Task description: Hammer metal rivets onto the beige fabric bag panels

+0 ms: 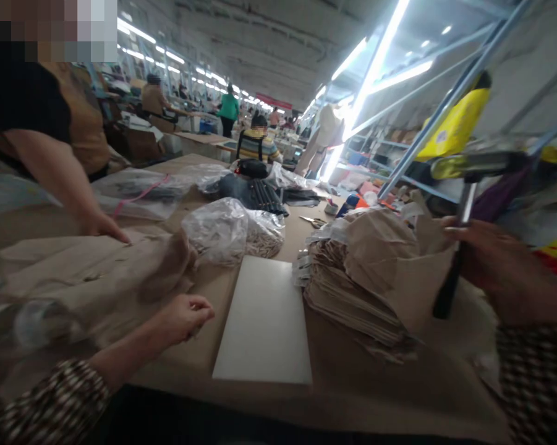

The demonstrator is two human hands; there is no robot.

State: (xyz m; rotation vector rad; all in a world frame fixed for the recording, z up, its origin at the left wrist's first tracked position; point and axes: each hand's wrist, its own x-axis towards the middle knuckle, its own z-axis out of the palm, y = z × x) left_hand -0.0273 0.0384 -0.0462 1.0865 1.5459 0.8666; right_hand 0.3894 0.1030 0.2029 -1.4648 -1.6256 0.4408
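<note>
the right hand [496, 266] is holding up a hammer [467, 204] right of the white board [264, 327], any move boardward seemingly needing clearance over the cloth stack [352, 290], while the left hand [180, 318] is curling narrow left of the board, contents unclear.

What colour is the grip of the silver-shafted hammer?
The grip of the silver-shafted hammer is black, seen best in the head view.

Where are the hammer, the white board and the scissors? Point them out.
Hammer [466, 205]: head camera view, on the metal shaft.
White board [265, 321]: head camera view, middle of its flat top.
Scissors [314, 220]: head camera view, where blades meet handles.
</note>
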